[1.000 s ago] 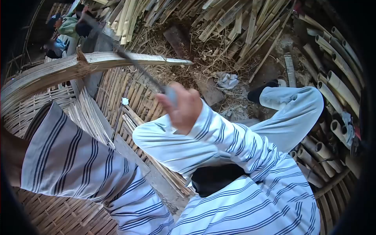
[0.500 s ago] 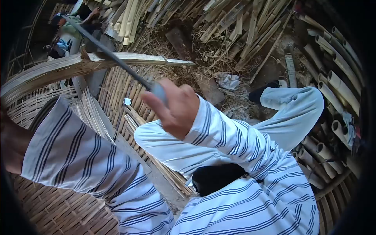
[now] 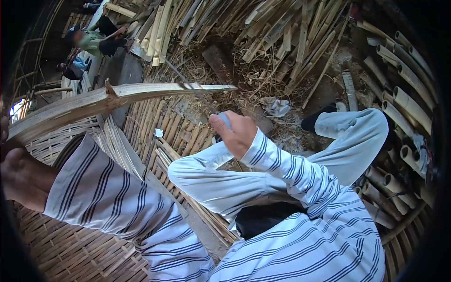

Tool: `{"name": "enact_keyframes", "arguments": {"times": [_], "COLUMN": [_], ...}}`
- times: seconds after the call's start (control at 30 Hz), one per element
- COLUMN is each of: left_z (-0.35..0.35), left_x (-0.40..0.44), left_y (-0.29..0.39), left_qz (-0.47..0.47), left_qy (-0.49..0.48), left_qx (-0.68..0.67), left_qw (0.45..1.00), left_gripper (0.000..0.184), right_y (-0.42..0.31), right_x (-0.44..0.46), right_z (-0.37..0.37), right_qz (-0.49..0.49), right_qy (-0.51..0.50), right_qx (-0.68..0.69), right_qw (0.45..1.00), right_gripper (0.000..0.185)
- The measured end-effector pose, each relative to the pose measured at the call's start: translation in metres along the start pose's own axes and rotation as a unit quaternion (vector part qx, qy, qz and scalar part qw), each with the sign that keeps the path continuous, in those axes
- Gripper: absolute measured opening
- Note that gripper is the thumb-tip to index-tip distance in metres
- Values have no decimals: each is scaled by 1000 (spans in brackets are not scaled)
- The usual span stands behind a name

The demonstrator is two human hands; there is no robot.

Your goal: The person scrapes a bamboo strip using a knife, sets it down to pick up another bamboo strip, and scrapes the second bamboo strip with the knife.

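Note:
A long split bamboo piece (image 3: 136, 93) with a raised node runs from the left edge towards the middle. My left hand (image 3: 23, 176) is closed around its near end at the left edge, where dark shadow and the frame border hide part of the fingers. My right hand (image 3: 238, 135) grips the grey handle of a long, thin-bladed knife (image 3: 199, 96). The blade points up and left, crossing over the bamboo piece near its pointed far end; whether it touches cannot be made out.
Split bamboo strips (image 3: 291, 37) lie piled at the back, with shavings (image 3: 249, 70) on the ground. Bamboo tubes (image 3: 408, 101) stack up on the right. Woven bamboo matting (image 3: 80, 249) lies at lower left. Another person (image 3: 94, 42) sits at the upper left.
My right hand has moved right and slightly down in view, bringing the knife blade across the bamboo's far end. The bamboo piece and my left hand appear slightly lower as the view shifts.

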State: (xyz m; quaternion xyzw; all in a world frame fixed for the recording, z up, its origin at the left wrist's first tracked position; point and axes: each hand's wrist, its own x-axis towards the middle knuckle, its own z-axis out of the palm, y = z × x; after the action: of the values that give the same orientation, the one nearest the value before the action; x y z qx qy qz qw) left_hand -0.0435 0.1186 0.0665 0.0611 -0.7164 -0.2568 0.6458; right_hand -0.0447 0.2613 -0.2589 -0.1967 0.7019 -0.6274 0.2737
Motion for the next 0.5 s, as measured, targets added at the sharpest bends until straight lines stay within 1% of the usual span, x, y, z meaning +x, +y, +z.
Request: {"name": "enact_keyframes", "arguments": {"times": [0.03,0.1,0.13,0.17,0.23,0.27,0.3,0.33,0.37,0.43,0.47,0.5], "left_z": [-1,-4,-5,-5,-14,-18,-19,-21,-18,-6,-5,-3], "left_x": [1,-4,-8,-11,-5,-2,-1,-1,-3,-13,-13,-14], "left_y": [-2,-7,-7,-7,-20,-23,-21,-18,-13,-6,-5,-4], "left_qz": [-7,22,28,35,120,164,148,131,115,117,94,70], "left_qy": [-4,-4,-3,-1,-43,-62,-74,-86,-102,-68,-56,-44], "left_qx": [-2,-16,-9,-1,-13,-19,-14,-11,-9,-22,-26,-32], "left_qw": [1000,1000,1000,999,992,984,986,988,988,991,994,996], "left_gripper": [26,29,29,30,30,30,30,30,30,31,31,31], "right_y": [-7,-14,-9,4,44,65,89,124,125,126,110,89], "right_x": [-3,-14,-17,-18,-19,-21,-22,-19,-14,-12,-17,-13], "right_z": [0,0,1,2,3,-1,-7,-6,-7,-9,-12,-13], "right_qz": [0,3,-24,11,76,78,77,153,230,206,199,193], "right_qy": [-19,-58,-37,-32,-19,-24,-29,-22,-14,-17,-23,-54], "right_qx": [1,1,-76,-93,-124,-176,-229,-224,-213,-160,-135,-132], "right_qw": [1000,998,996,995,989,981,970,962,950,965,970,971], "right_gripper": [47,45,43,43,45,48,50,53,55,57,57,54]}}
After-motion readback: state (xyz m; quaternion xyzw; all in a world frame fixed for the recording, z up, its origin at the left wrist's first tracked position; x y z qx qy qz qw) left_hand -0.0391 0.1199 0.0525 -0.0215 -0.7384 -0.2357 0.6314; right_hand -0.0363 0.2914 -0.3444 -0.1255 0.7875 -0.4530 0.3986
